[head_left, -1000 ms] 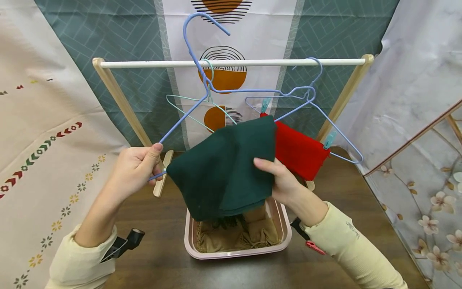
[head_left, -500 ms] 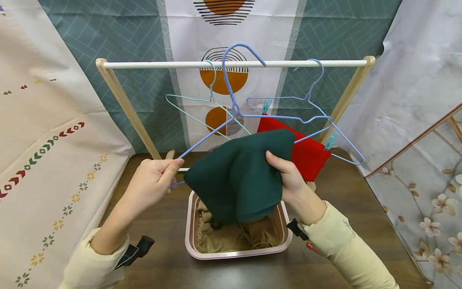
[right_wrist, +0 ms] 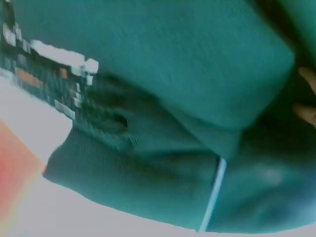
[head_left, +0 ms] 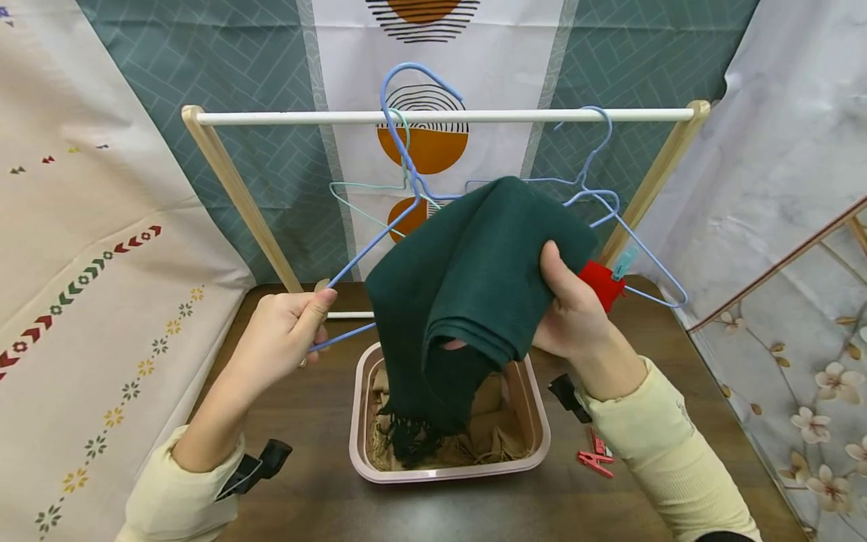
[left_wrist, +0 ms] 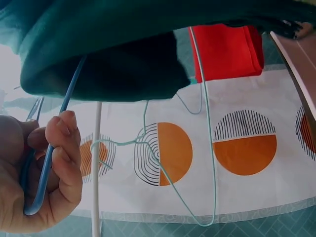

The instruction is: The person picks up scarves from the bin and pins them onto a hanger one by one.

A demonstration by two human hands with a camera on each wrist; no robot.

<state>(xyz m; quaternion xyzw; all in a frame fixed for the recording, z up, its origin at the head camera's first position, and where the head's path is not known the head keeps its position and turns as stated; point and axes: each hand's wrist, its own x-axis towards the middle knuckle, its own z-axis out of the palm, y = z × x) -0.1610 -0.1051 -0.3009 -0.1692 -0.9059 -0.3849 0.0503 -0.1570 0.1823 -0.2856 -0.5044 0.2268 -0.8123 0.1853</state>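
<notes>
My left hand point(head_left: 287, 335) grips the left corner of a blue wire hanger point(head_left: 371, 245), its fingers curled round the wire point(left_wrist: 45, 168) in the left wrist view. A folded dark green scarf point(head_left: 467, 263) drapes over the hanger and hides much of its lower bar. At the scarf's right side, my right hand point(head_left: 576, 316) pinches the cloth, thumb on top and the other fingers mostly hidden beneath. Black-looking fringe point(head_left: 413, 440) dangles over the pink basket point(head_left: 450, 474). Green cloth point(right_wrist: 197, 59) fills most of the right wrist view.
Behind the hands stands a rack with a white rail point(head_left: 305, 118). From it hang a mint hanger point(head_left: 366, 184) and another blue hanger point(head_left: 653, 260) with a red cloth point(head_left: 603, 286) clipped by a teal peg point(head_left: 624, 263). Tan cloth point(head_left: 488, 444) lies in the basket; red pegs point(head_left: 596, 461) lie right of it.
The held hanger moved right and down, then back left and up a little. My right hand has lifted the scarf up and right, and the fringe now shows over the basket.
</notes>
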